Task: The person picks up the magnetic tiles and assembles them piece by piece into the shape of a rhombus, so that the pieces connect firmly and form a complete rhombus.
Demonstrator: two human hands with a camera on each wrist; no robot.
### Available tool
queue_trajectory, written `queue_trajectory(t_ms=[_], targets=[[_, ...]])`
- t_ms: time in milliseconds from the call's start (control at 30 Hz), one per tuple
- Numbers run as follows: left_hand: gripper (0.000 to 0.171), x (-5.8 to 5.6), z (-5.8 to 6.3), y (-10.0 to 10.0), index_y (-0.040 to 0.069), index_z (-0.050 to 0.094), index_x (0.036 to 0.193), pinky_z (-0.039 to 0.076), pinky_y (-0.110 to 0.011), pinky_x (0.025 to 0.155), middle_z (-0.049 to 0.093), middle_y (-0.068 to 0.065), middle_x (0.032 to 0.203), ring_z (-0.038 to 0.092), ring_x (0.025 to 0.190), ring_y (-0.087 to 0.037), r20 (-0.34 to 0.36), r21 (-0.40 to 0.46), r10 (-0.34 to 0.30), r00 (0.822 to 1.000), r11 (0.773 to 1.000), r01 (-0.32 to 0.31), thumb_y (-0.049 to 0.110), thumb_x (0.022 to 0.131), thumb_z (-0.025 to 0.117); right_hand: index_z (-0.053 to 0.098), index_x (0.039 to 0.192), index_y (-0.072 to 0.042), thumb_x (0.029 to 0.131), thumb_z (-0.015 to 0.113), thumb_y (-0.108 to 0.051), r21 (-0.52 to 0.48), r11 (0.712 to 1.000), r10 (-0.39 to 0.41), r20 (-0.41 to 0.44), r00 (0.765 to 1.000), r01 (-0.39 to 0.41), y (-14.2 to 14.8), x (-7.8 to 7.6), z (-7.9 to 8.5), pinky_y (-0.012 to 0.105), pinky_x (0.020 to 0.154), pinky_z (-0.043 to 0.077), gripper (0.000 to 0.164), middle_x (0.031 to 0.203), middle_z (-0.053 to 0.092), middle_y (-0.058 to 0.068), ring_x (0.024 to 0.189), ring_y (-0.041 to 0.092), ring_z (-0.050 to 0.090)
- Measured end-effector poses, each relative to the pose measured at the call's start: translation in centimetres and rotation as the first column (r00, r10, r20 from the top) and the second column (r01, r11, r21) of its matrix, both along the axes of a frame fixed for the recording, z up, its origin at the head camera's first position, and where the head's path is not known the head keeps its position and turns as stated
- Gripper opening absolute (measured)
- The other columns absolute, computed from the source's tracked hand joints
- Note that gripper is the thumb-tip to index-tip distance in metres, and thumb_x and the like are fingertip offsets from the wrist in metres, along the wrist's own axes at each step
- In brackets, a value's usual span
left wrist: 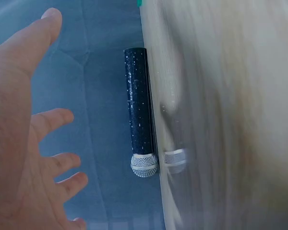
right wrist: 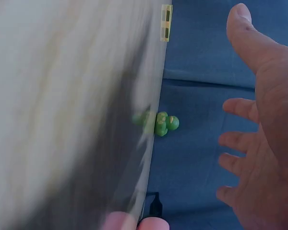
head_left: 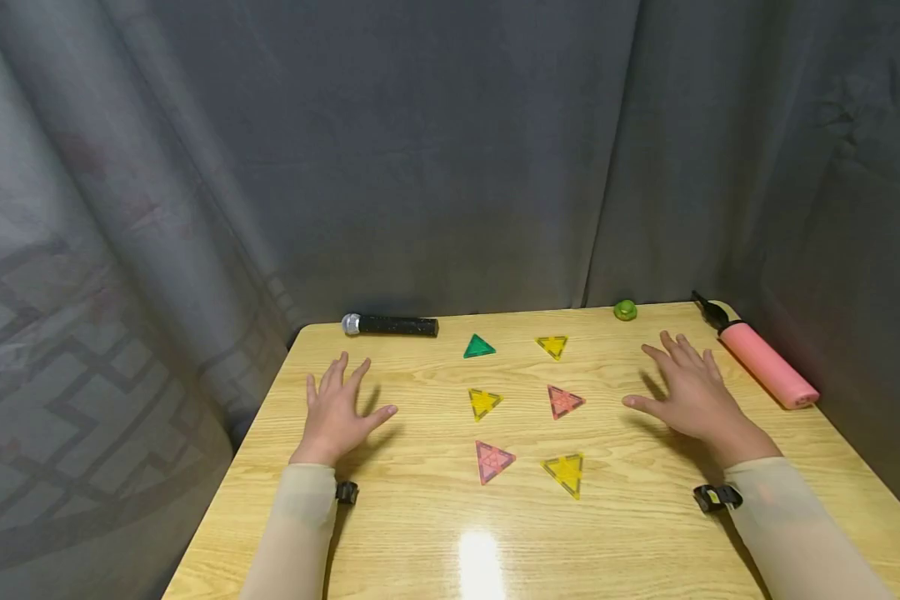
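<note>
My left hand (head_left: pixel 337 417) hovers above the left side of the table, fingers spread and holding nothing. Over the right side my right hand (head_left: pixel 693 396) is likewise spread and empty. Between them lie flat triangular tiles in two columns: a green tile (head_left: pixel 479 347), a yellow tile (head_left: pixel 483 403) and a pink tile (head_left: pixel 495 462) on the left; another yellow tile (head_left: pixel 552 346), a second pink tile (head_left: pixel 565 402) and a third yellow tile (head_left: pixel 566 474) on the right. Neither hand touches any tile.
A black toy microphone (head_left: pixel 397 326) with a silver head lies along the far left edge of the wooden table (head_left: pixel 390 533). A small green toy (head_left: pixel 625 310) stands at the back right. Beside the right hand lies a pink hand pump (head_left: pixel 768 362) with a black nozzle. Grey curtains (head_left: pixel 435 167) surround the table.
</note>
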State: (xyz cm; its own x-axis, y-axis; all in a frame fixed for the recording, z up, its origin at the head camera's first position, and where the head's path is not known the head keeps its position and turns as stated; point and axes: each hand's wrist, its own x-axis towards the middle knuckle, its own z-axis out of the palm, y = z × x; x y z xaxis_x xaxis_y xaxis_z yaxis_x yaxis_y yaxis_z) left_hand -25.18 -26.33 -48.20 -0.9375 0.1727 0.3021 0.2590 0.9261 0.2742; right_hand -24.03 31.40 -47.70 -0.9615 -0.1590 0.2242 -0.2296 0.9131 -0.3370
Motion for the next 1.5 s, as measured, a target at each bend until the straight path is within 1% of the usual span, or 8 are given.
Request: queue_trajectory(t_ms=[267,400,567,767,900,1000,1167,1500], targets=[[0.099,-0.3,0.1,0.3,0.019,0.041,0.162,0.004,-0.071,0.121,0.023,-0.02,0.17,0.023,0.154,-0.044,0.003,0.021,-0.015,1.0,1.0,0.015,0.077,0.087,0.067,0.042,0.155,0.004,0.086,0.08,-0.061,-0.021,1.0,0.016,0.003,1.0,-0.016,-0.9,-1.0,0.2,0.069,0.122,0.0,0.102,0.163,0.025,0.036,0.152,0.054,0.015],[0.096,-0.4,0.2,0.4,0.017,0.041,0.162,0.007,-0.07,0.122,0.024,-0.021,0.169,0.028,0.15,-0.048,0.016,0.047,-0.033,0.999,0.998,0.032,0.073,0.089,0.068,0.04,0.157,0.002,0.089,0.08,-0.057,-0.06,0.998,0.018,0.062,0.998,-0.015,-1.5,-1.6,0.2,0.074,0.119,0.012,0.099,0.165,0.023,0.034,0.149,0.057,0.019],[0.092,-0.6,0.1,0.7,0.017,0.041,0.162,0.008,-0.07,0.122,0.023,-0.021,0.17,0.028,0.151,-0.047,0.046,0.062,-0.048,0.998,0.997,0.045,0.069,0.092,0.068,0.038,0.159,-0.002,0.093,0.078,-0.05,-0.124,0.992,0.038,0.14,0.989,-0.021,-2.3,-2.5,0.1,0.077,0.112,0.025,0.091,0.165,0.025,0.032,0.147,0.058,0.024],[0.088,-0.8,0.1,1.0,0.018,0.042,0.161,0.015,-0.069,0.12,0.024,-0.018,0.17,0.029,0.15,-0.047,0.077,0.102,-0.055,0.995,0.994,0.047,0.067,0.094,0.067,0.039,0.159,-0.004,0.094,0.074,-0.056,-0.16,0.986,0.064,0.168,0.984,-0.037,-3.2,-3.3,0.1,0.075,0.114,0.027,0.09,0.164,0.028,0.03,0.148,0.056,0.027],[0.083,-0.8,0.1,1.4,0.019,0.042,0.162,0.022,-0.07,0.118,0.026,-0.015,0.17,0.03,0.151,-0.045,0.108,0.148,-0.067,0.992,0.988,0.05,0.063,0.095,0.068,0.041,0.158,-0.003,0.096,0.075,-0.05,-0.181,0.982,0.09,0.152,0.984,-0.062,-3.7,-3.8,0.2,0.075,0.113,0.028,0.084,0.162,0.031,0.031,0.146,0.056,0.029],[0.079,-0.9,0.0,1.6,0.02,0.042,0.161,0.027,-0.069,0.118,0.026,-0.013,0.17,0.03,0.151,-0.044,0.134,0.184,-0.088,0.987,0.981,0.063,0.057,0.097,0.069,0.043,0.157,-0.003,0.098,0.075,-0.044,-0.192,0.977,0.115,0.134,0.984,-0.088,-4.1,-4.2,0.1,0.073,0.112,0.031,0.079,0.16,0.034,0.031,0.145,0.055,0.032],[0.072,-1.1,-0.1,1.8,0.018,0.042,0.161,0.034,-0.066,0.116,0.025,-0.012,0.17,0.029,0.152,-0.042,0.179,0.258,-0.141,0.974,0.962,0.092,0.046,0.1,0.071,0.044,0.156,-0.004,0.099,0.073,-0.047,-0.205,0.972,0.146,0.126,0.981,-0.118,-4.7,-4.8,0.2,0.071,0.112,0.033,0.077,0.159,0.037,0.029,0.144,0.053,0.035],[0.068,-1.5,-0.5,2.8,0.018,0.044,0.16,0.034,-0.065,0.116,0.03,-0.013,0.167,0.031,0.152,-0.041,0.202,0.317,-0.214,0.956,0.938,0.143,0.039,0.101,0.072,0.047,0.155,-0.005,0.101,0.073,-0.035,-0.221,0.966,0.166,0.144,0.976,-0.131,-5.9,-5.9,0.8,0.069,0.114,0.034,0.068,0.158,0.041,0.026,0.144,0.05,0.038]])
